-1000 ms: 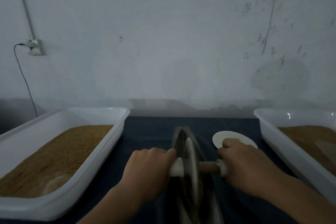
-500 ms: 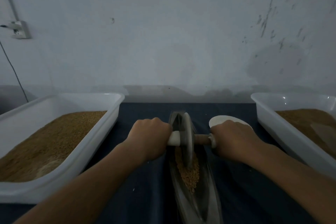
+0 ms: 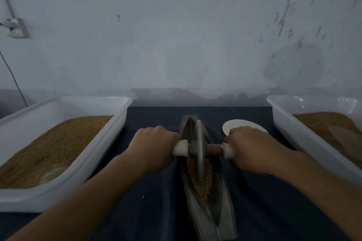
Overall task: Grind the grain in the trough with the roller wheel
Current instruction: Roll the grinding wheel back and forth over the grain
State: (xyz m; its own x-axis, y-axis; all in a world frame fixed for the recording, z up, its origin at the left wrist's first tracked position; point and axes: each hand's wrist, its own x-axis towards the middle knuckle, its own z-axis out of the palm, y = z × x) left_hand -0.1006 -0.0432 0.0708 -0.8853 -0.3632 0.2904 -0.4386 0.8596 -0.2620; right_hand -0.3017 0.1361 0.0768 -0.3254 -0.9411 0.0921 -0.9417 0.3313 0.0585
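A dark metal boat-shaped trough (image 3: 221, 219) lies lengthwise on the blue cloth in front of me. Brown grain (image 3: 205, 180) fills its middle. The grey roller wheel (image 3: 199, 152) stands upright in the trough, over the far part of the grain. A wooden axle with white end caps runs through the wheel. My left hand (image 3: 154, 148) grips the left end of the axle. My right hand (image 3: 252, 150) grips the right end. Both arms are stretched forward.
A white tub (image 3: 94, 154) of brown grain stands at the left. A second white tub (image 3: 305, 143) at the right holds finer brown meal and a flat scoop (image 3: 346, 143). A small white dish (image 3: 241, 125) sits behind my right hand. A wall is close beyond.
The wheel has rolled away from me along the trough, uncovering more grain behind it. Both hands have moved forward with the axle.
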